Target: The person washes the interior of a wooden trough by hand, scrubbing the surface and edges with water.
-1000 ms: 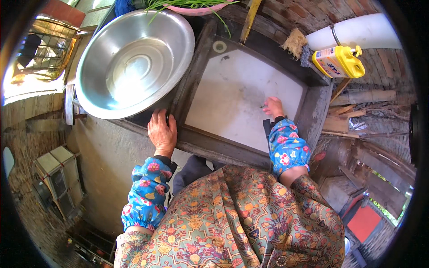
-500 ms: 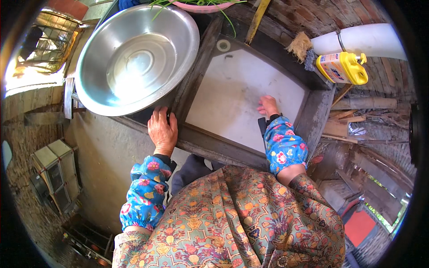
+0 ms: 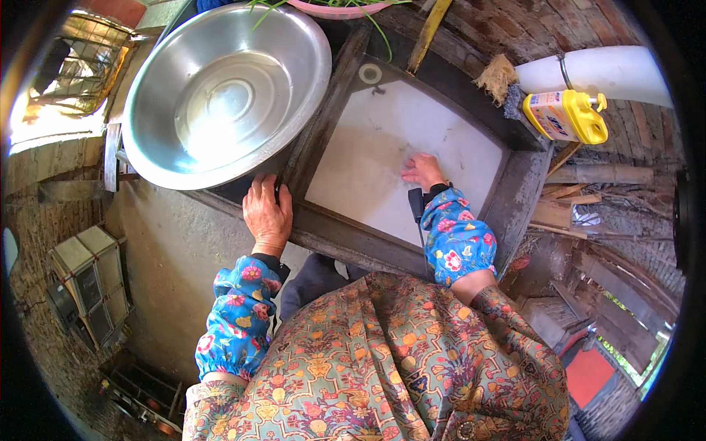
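The sink is a square basin with a dark stone rim [image 3: 353,246] and a whitish floor under murky water. My right hand [image 3: 424,170] is down over the sink's middle, its fingers loosely bent and slightly apart, with nothing visible in them. Dark specks float or lie around it. At the far left corner shows a round drain [image 3: 370,73] with a dark bit beside it. My left hand [image 3: 267,213] lies with fingers stretched on the sink's near-left edge, just below a large metal basin [image 3: 294,121] with a little water inside.
A yellow detergent jug [image 3: 566,117] stands on the right rim, beside a tan fibrous scrubber [image 3: 496,77] and a white pipe [image 3: 610,73]. Green stalks overhang a pink basin [image 3: 346,12] at the back. A yellowish stick [image 3: 428,35] leans behind the sink.
My right hand has moved a little left over the sink floor. My left hand stays on the edge.
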